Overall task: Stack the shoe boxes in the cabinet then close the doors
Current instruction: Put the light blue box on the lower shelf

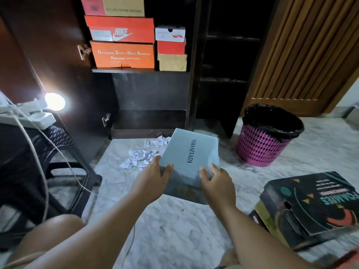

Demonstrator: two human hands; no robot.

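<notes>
Our left hand (153, 179) and right hand (215, 183) each grip the near end of the pale blue shoe box (191, 160), thumbs on the lid, fingers curled round its sides. The box sits low over the marble floor (174, 230), tilted with its far end toward the cabinet (151, 90); we cannot tell whether it touches the floor. Crumpled paper (143, 154) lies just beside it on the left. Ahead, the upper shelf already carries 2 stacks: the orange boxes (122, 43) and 3 smaller boxes (171, 48). The lower shelf (149, 121) shows nothing on it. We judge this the carrying step. Next we need to lift, level the box and slide it in. The black patterned box (310, 206) waits on the floor at our right, near the pink bin (262, 146).
</notes>
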